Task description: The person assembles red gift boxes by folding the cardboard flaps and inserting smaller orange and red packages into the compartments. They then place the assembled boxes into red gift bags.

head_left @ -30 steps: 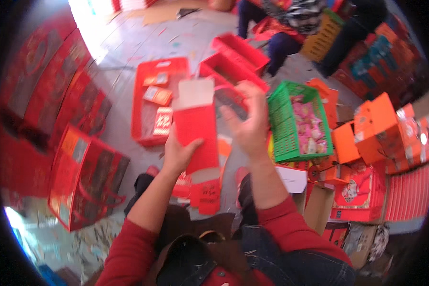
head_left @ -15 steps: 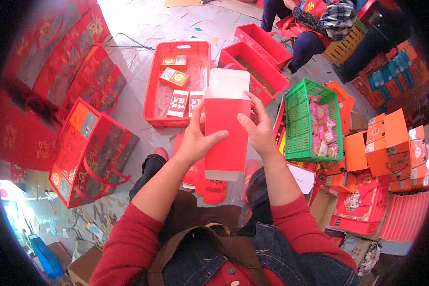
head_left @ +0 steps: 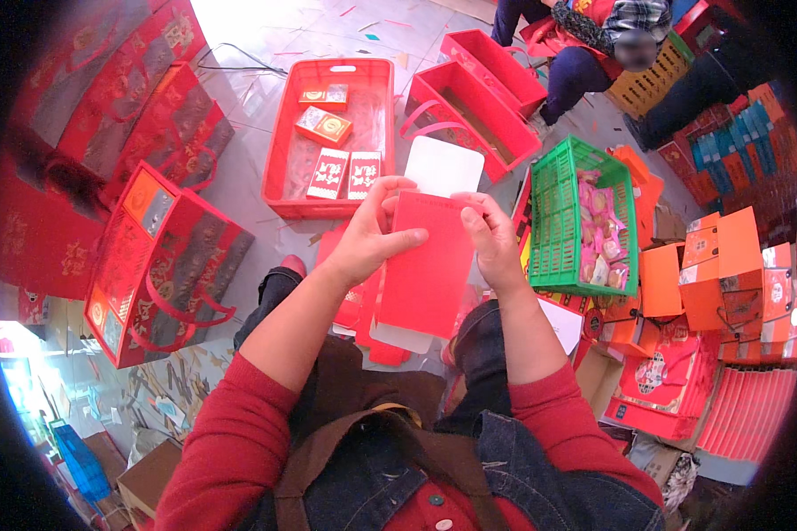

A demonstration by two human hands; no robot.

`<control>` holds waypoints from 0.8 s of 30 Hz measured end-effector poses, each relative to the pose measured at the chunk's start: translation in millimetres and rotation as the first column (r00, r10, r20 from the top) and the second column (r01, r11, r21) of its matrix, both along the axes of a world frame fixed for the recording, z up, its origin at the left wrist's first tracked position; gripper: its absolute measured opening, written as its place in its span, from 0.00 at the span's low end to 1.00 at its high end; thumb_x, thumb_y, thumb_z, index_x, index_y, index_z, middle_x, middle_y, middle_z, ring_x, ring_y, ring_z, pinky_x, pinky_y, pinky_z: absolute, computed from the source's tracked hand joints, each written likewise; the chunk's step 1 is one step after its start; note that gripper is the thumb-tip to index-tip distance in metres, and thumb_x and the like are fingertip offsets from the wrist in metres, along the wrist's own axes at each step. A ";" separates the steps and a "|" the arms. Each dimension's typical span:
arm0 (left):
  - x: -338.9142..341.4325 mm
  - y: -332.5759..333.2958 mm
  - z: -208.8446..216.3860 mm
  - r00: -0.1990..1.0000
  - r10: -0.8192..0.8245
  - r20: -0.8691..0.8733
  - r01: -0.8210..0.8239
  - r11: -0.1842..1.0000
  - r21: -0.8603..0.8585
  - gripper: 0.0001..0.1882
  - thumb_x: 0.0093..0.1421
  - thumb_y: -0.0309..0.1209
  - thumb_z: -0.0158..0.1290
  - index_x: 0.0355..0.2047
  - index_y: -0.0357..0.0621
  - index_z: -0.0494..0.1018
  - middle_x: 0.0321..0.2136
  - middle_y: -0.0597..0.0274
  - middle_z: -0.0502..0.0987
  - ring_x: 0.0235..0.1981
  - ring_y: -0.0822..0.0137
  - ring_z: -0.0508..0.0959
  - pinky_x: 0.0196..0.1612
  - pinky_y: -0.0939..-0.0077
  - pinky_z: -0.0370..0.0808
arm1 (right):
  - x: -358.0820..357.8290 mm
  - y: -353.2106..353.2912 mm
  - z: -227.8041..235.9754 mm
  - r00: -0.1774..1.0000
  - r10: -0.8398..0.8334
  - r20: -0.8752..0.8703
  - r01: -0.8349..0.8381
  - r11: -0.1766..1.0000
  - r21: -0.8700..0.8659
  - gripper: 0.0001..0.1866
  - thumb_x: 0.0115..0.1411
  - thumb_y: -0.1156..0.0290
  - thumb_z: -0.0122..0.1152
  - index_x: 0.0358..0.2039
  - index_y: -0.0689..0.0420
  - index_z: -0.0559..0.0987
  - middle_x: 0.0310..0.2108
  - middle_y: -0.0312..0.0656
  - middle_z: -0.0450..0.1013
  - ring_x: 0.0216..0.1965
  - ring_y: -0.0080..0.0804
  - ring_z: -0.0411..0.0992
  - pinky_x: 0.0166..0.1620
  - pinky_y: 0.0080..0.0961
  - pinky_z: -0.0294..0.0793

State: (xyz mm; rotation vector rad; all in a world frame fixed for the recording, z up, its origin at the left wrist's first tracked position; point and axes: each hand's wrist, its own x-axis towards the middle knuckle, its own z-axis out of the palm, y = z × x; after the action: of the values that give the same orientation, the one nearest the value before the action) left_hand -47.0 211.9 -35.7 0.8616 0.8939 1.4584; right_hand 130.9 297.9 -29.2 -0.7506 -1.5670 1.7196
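Note:
Between my two hands is a red cardboard box point(head_left: 429, 274), tilted a little, with a white flap point(head_left: 443, 166) standing out at its far end and a pale flap at its near end. My left hand point(head_left: 376, 234) grips the left side, its thumb lying across the red face. At the upper right corner, near the white flap's fold, my right hand point(head_left: 494, 234) pinches the edge with thumb and fingers. Below the box, more red printed cardboard point(head_left: 350, 305) lies near my feet, partly hidden by the box and my left forearm.
Ahead stands a red plastic crate point(head_left: 276, 168) with several small boxes. A green basket point(head_left: 549, 230) of pink packets stands at right, beside stacked orange boxes point(head_left: 704, 305). Red gift bags point(head_left: 195, 265) stand at left. Open red boxes point(head_left: 443, 93) sit near a seated person point(head_left: 576, 80).
The box has tilted, its far end now leaning left to right. My right hand has moved onto the upper right corner, by the flap's fold. The view has shifted slightly.

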 end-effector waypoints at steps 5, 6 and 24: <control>0.3 6.6 0.4 0.998 -0.066 -0.008 0.065 0.994 -0.089 0.24 0.52 0.24 0.58 0.47 0.45 0.59 0.38 0.61 0.73 0.41 0.71 0.73 0.44 0.74 0.71 | 12.7 12.5 -22.3 0.997 -0.038 0.063 0.028 0.986 0.164 0.11 0.61 0.67 0.56 0.39 0.61 0.72 0.34 0.36 0.69 0.35 0.16 0.65 0.39 0.15 0.65; -0.9 5.7 0.6 0.997 -0.073 0.002 0.073 0.991 -0.115 0.23 0.53 0.24 0.58 0.46 0.45 0.59 0.38 0.61 0.73 0.41 0.72 0.73 0.44 0.75 0.71 | 9.2 7.8 -16.7 0.997 -0.057 0.044 0.049 0.988 0.149 0.11 0.61 0.68 0.56 0.39 0.61 0.72 0.35 0.37 0.70 0.36 0.17 0.66 0.40 0.16 0.65; 5.7 3.1 -13.7 0.987 -0.088 -0.136 0.082 0.996 -0.045 0.33 0.53 0.25 0.60 0.54 0.41 0.52 0.42 0.54 0.73 0.44 0.69 0.73 0.45 0.73 0.72 | 9.3 5.0 15.5 0.983 0.177 0.041 -0.169 0.974 -0.152 0.18 0.58 0.70 0.58 0.48 0.64 0.75 0.46 0.43 0.74 0.47 0.25 0.70 0.52 0.23 0.67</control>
State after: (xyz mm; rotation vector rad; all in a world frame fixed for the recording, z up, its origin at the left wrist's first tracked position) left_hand -41.3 215.0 -49.5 0.9694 0.9737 1.3161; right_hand 140.3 302.9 -13.8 -0.7579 -1.5943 1.9756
